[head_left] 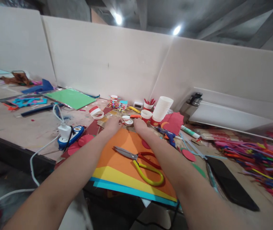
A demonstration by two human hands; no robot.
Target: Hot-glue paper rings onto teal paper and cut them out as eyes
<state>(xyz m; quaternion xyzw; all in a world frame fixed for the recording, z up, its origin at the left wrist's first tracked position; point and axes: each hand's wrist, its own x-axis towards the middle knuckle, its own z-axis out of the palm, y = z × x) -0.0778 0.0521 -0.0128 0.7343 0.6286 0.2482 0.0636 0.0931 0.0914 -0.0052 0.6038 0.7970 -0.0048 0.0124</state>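
Observation:
Both arms stretch forward over a stack of coloured paper. My left hand (113,124) is low over the table with its fingers curled together; what they hold, if anything, is too small to make out. A small white cup-shaped piece (126,118) stands just right of its fingertips, with a white ring or disc (129,122) beside it. On the other side of these, my right hand (140,124) is back-up, its fingers mostly hidden. An orange-handled tool (135,116) lies just beyond it. Scissors (133,156) with red and yellow handles rest spread on the orange paper (112,159).
Stacked white paper cups (162,107), a cut cup (146,115) and a glue gun (168,135) are right of my hands. A cut paper ring (96,112) and a blue power strip (70,137) lie left. A phone (232,182) and pipe cleaners (258,163) lie far right.

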